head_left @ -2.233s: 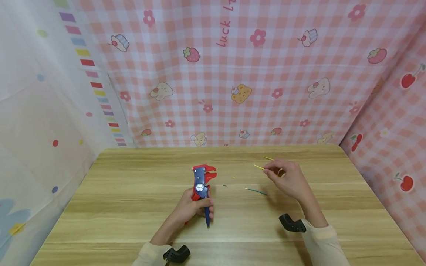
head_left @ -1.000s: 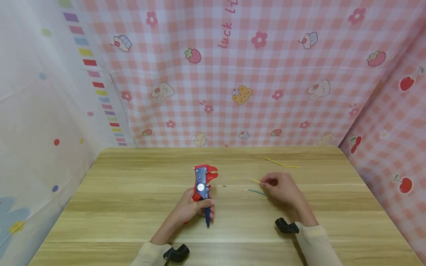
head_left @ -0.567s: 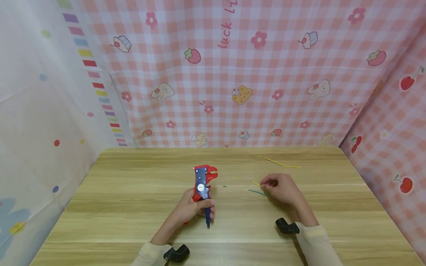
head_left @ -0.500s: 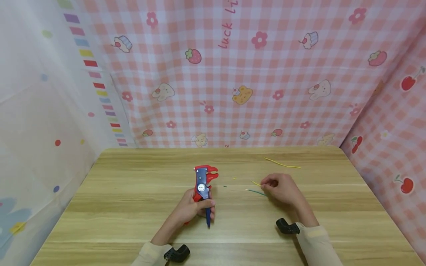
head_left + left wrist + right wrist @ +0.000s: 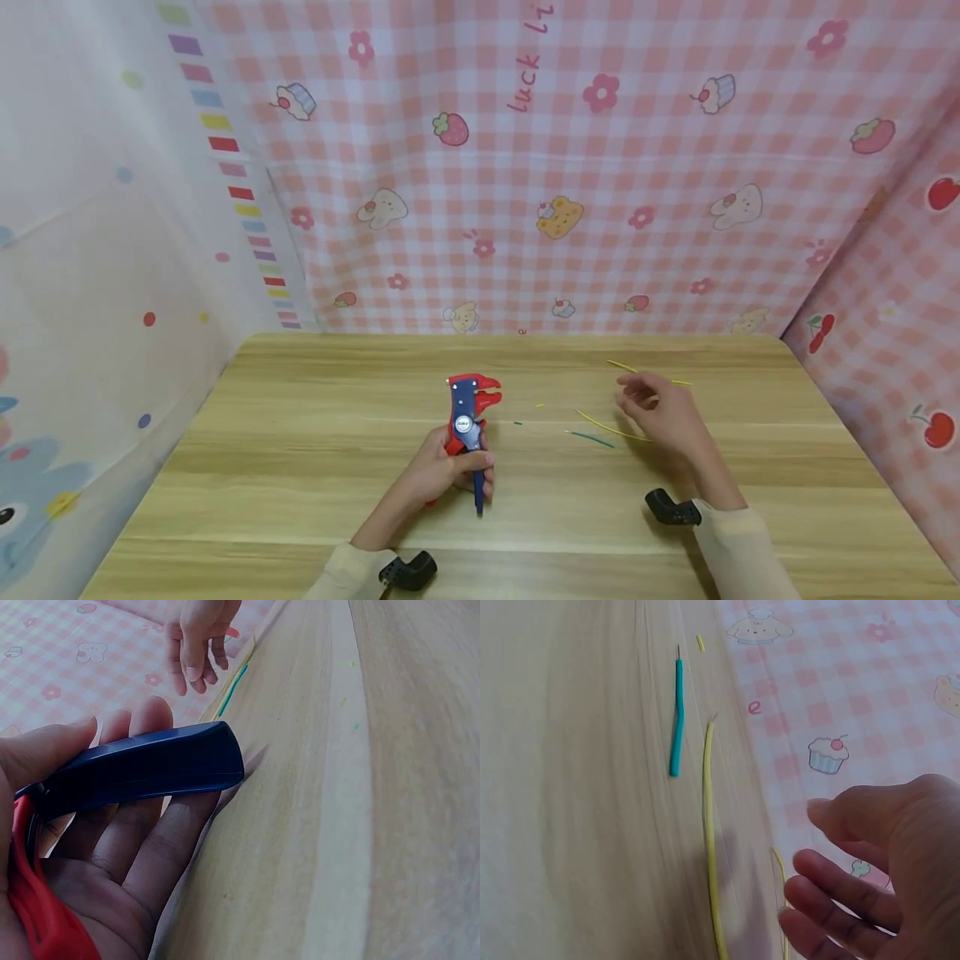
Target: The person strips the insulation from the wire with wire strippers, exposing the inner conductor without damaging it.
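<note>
My left hand (image 5: 450, 467) grips the handles of a red and blue wire stripper (image 5: 467, 408), its head pointing away from me and its mouth toward the right. In the left wrist view the blue handle (image 5: 150, 769) lies across the fingers. My right hand (image 5: 663, 412) hovers over the table with nothing in it, thumb and fingertips apart. Below it lies a yellow wire (image 5: 611, 427) with a bare tip, seen also in the right wrist view. Beside that wire is a short green wire (image 5: 678, 720), its end stripped. A second yellow wire (image 5: 682, 382) lies farther back, partly behind the right hand.
A tiny yellow insulation scrap (image 5: 540, 406) and a tiny green scrap (image 5: 518, 423) lie between the wire stripper and the wires. The wooden table (image 5: 300, 433) ends at a pink checked cloth (image 5: 495, 275) hanging behind it. Each wrist carries a black camera mount (image 5: 671, 507).
The right hand brought the yellow wire down beside the green one, let it go, then moved up and away. The left hand still holds the wire stripper in place. The head view shifted slightly.
</note>
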{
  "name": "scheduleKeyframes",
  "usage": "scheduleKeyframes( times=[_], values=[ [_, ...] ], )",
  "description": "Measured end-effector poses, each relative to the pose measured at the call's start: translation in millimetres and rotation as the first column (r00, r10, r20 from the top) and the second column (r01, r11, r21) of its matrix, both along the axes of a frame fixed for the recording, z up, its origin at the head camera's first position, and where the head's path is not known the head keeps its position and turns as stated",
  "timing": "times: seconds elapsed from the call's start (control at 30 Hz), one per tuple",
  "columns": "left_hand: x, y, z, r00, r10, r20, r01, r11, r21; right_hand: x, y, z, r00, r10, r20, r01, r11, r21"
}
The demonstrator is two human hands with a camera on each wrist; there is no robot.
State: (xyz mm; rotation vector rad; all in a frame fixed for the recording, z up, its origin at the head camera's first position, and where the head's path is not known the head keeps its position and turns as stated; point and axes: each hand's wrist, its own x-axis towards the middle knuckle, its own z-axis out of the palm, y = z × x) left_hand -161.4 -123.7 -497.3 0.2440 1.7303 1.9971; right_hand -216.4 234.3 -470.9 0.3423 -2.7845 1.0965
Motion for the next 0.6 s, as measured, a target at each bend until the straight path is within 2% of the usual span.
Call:
scheduleKeyframes(
  times=[0.27,0.6],
  values=[
    [1.4,-1.1,1.7,1.000,-0.002,-0.007,0.002,1.000,-0.011,-10.1,11.2,0.6,0.999,-0.032,0.034,0.033,0.998,-0.046],
    [0.2,-2.2,0.0,1.000,0.002,-0.008,-0.002,1.000,-0.023,-25.1,22.9,1.5,0.993,-0.050,0.106,0.053,0.998,-0.027]
  ],
)
